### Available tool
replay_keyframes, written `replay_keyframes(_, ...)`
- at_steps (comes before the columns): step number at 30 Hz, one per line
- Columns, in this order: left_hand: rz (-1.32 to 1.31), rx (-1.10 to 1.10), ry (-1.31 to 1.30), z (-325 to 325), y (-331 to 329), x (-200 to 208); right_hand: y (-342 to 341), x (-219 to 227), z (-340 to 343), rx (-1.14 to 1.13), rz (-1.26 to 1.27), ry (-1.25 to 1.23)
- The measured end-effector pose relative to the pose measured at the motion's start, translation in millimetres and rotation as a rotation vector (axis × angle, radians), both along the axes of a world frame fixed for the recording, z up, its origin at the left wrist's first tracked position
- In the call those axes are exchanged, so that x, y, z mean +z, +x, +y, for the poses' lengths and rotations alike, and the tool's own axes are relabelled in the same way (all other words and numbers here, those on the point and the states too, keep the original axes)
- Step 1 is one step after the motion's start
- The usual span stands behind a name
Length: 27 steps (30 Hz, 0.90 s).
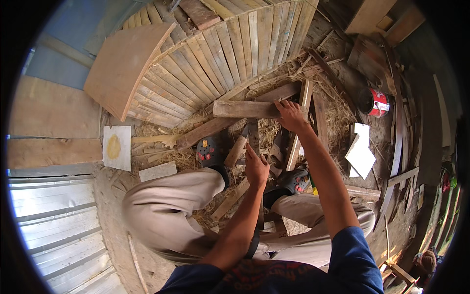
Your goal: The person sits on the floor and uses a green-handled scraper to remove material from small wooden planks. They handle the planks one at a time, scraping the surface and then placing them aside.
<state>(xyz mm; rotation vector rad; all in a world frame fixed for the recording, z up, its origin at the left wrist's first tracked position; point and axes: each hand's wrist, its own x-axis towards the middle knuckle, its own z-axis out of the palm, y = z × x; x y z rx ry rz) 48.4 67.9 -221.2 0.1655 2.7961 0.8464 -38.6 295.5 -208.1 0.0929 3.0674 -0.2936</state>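
My right hand [292,116] grips the right end of a short, thick wooden block [245,109], its fingers over the upper edge. The block lies crosswise over the far end of a narrow dark bar [253,131]. Closer to me, my left hand [257,166] is closed around that bar, which runs back between my legs; the palm side is hidden. Just left of this hand lies a light wooden piece [236,152] with a dark tip, its kind unclear. My feet, in dark clogs [206,152], stand on both sides.
Wood shavings and offcuts cover the ground. A slatted wooden panel [220,54] with a brown board [129,68] stands ahead. A red tin can [374,102] and white board pieces [361,152] lie on the right; a stained white tile [117,148] and corrugated metal [58,210] are left.
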Motion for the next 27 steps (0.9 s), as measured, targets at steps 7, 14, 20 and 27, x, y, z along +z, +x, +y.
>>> replay_keyframes(7,0.001,-0.002,-0.004,-1,0,-2,9,-5,-8,-0.049,0.123,-0.069)
replay_keyframes(14,-0.008,0.008,0.018,-3,1,-7,89,-18,-5,-0.337,0.371,-0.221)
replay_keyframes(20,0.050,0.016,0.036,-3,1,-8,240,-41,-13,-0.882,-0.330,-0.054)
replay_keyframes(27,0.169,0.086,0.322,-9,-2,-27,268,-84,-27,-0.792,-0.433,-0.254)
